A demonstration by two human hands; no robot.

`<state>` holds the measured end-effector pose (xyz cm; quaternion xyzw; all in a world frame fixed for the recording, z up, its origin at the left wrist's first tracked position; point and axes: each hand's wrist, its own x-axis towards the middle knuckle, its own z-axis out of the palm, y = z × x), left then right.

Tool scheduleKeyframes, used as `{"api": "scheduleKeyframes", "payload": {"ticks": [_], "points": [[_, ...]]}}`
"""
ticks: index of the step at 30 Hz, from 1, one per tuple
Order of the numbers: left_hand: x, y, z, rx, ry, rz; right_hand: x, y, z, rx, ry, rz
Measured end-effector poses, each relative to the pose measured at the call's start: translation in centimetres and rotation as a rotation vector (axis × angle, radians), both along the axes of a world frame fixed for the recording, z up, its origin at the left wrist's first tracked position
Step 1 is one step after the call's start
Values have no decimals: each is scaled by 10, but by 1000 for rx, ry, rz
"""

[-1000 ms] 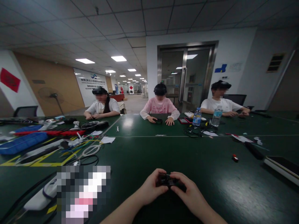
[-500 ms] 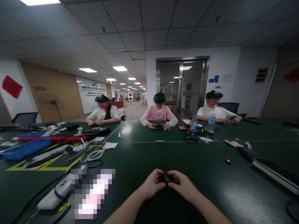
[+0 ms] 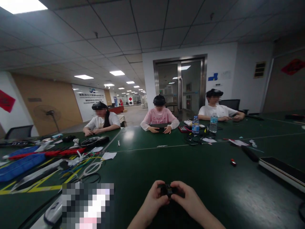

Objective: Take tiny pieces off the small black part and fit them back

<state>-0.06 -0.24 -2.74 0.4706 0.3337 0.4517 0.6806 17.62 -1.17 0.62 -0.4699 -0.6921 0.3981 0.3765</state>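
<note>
Between my two hands is a small black object [image 3: 169, 190], gripped from both sides just above the green table [image 3: 133, 171]. It looks blocky, but its kind is too small and dark to make out. My left hand [image 3: 154, 197] closes on its left end, thumb below and fingers above. On the right end, my right hand [image 3: 185, 194] pinches it the same way. Most of the object is hidden by my fingers.
Cables [image 3: 92, 168], a blue tray [image 3: 22, 166] and a power strip [image 3: 53, 210] crowd the left. To the right lie a small red item [image 3: 233, 162] and a flat dark-topped device [image 3: 283, 171]. Two bottles [image 3: 195, 124] stand farther back. Several people sit across the table.
The camera view has tilted and shifted, so the room sits differently in the frame. My hands appear slightly lower, still holding the black object.
</note>
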Motion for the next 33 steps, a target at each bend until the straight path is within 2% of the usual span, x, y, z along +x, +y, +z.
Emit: {"api": "scheduleKeyframes", "payload": {"ticks": [4, 8, 18, 22, 25, 30, 33], "points": [[-2, 2, -4, -6, -65, -18, -4, -2, -1, 20, 19, -16], [-2, -2, -2, -19, -57, -15, -4, -3, -1, 32, 15, -15], [-1, -9, 21, -84, -21, 8, 0, -3, -2, 80, -7, -29], [-3, -8, 29, -104, -34, -52, 1, -1, -3, 55, 13, -21], [-4, -6, 26, -116, -67, -84, 2, 0, -5, 45, 1, -19], [-4, -2, 11, -49, -148, -93, 3, 5, -10, 46, 18, 5], [-4, 0, 8, -41, -156, -110, 4, 6, -13, 56, 31, -3]]}}
